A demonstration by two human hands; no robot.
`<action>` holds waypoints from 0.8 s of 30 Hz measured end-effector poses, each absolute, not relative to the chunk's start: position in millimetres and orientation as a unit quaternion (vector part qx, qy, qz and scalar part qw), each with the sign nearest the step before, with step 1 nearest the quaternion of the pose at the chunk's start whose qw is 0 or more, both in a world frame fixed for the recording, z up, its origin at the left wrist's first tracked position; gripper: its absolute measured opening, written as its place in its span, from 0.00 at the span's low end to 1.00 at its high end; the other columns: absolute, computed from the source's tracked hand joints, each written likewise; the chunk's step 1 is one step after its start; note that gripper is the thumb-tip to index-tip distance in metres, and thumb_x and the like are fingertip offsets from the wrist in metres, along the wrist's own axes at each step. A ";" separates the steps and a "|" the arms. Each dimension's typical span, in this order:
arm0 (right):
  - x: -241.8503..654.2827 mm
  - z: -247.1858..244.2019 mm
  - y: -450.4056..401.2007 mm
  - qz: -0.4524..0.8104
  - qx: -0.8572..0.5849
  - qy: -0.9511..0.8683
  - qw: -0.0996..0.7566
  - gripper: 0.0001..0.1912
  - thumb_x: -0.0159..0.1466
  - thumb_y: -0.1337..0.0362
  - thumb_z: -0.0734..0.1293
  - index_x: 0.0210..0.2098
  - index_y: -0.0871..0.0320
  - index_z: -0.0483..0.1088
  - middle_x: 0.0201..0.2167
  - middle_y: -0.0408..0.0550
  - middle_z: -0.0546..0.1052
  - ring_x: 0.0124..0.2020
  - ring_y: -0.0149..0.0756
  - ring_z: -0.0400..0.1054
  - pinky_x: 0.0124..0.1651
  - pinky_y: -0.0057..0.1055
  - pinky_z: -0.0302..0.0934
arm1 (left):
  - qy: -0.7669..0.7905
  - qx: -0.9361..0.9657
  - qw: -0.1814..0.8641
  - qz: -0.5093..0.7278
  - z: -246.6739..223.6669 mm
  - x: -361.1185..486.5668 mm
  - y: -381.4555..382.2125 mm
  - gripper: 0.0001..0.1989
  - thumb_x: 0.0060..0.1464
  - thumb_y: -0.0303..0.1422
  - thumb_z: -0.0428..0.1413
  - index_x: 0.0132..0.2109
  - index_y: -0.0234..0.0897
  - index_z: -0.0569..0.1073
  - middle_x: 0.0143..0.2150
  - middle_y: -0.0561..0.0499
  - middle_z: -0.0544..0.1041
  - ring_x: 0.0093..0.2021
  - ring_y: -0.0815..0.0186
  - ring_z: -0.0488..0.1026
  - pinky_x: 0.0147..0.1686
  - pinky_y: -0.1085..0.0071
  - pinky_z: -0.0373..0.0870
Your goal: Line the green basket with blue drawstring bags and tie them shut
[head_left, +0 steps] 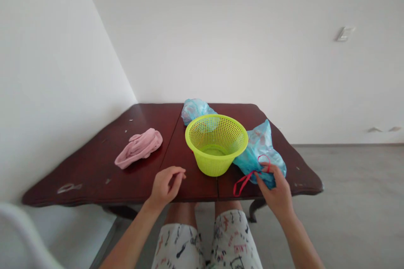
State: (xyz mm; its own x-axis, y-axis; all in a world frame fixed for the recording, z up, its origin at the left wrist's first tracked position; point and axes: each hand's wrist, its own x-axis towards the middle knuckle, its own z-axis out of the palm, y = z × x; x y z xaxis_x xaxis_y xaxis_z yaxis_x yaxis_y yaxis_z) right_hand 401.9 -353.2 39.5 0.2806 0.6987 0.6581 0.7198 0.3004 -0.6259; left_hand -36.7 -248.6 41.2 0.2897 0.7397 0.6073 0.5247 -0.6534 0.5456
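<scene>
My right hand [274,189] grips the crumpled edge of a translucent blue plastic bag [261,155], whose red strap handle [243,184] loops out past my fingers. That bag lies against the right side of a lime-green plastic mesh basket [215,165], which stands upright on the dark red wooden table [91,168]. Behind the basket, a second blue plastic bag [195,110] is bunched up. My left hand [166,185] hovers near the table's front edge with its fingers curled, holding nothing. To its upper left lies a folded pink cloth [139,148].
The table has a centre seam, worn patches and small pale flecks. White walls meet behind it at the left and back. Grey floor spreads to the right, a white chair edge [19,239] shows at lower left, and my patterned shorts lie below the table.
</scene>
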 end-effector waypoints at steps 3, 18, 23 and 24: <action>392.8 83.5 -362.5 -0.044 -0.553 -0.608 0.567 0.11 0.77 0.57 0.78 0.53 0.49 0.75 0.58 0.55 0.86 0.59 0.53 0.84 0.64 0.53 0.79 | 0.234 0.863 0.162 0.417 65.4 8.6 -277.2 0.09 0.77 0.33 0.58 0.54 0.45 0.84 0.40 0.47 0.92 0.39 0.57 0.90 0.48 0.60 0.86; 347.5 116.9 -397.7 0.172 -0.451 -0.671 0.564 0.51 0.77 0.68 0.72 0.91 0.41 0.47 0.87 0.60 0.65 0.86 0.57 0.65 0.82 0.66 0.70 | 0.176 0.725 0.564 0.353 109.6 147.1 -301.1 0.20 0.72 0.47 0.73 0.62 0.46 0.81 0.52 0.44 0.87 0.46 0.57 0.83 0.43 0.63 0.77; 355.4 113.7 -404.6 0.175 -0.474 -0.702 0.503 0.58 0.71 0.70 0.73 0.92 0.44 0.45 0.91 0.57 0.57 0.92 0.60 0.51 0.89 0.69 0.56 | 0.134 0.642 0.689 0.308 89.7 157.5 -299.2 0.27 0.67 0.58 0.75 0.50 0.39 0.82 0.41 0.49 0.81 0.38 0.65 0.76 0.40 0.68 0.72; 355.7 111.8 -404.6 0.179 -0.477 -0.705 0.494 0.60 0.69 0.71 0.73 0.93 0.44 0.43 0.92 0.57 0.55 0.92 0.61 0.51 0.88 0.67 0.58 | 0.125 0.646 0.694 0.292 87.7 158.9 -299.0 0.28 0.66 0.59 0.75 0.49 0.39 0.83 0.41 0.49 0.81 0.38 0.65 0.76 0.40 0.68 0.72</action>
State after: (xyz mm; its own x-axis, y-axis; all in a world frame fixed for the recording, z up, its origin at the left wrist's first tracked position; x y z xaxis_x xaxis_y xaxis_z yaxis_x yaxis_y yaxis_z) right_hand 355.7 -404.6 111.8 -0.0575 0.8491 0.5250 0.4958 0.4807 -0.7232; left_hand 158.9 -299.0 87.7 0.7982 0.5666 0.2046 -0.2445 -0.0057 0.9696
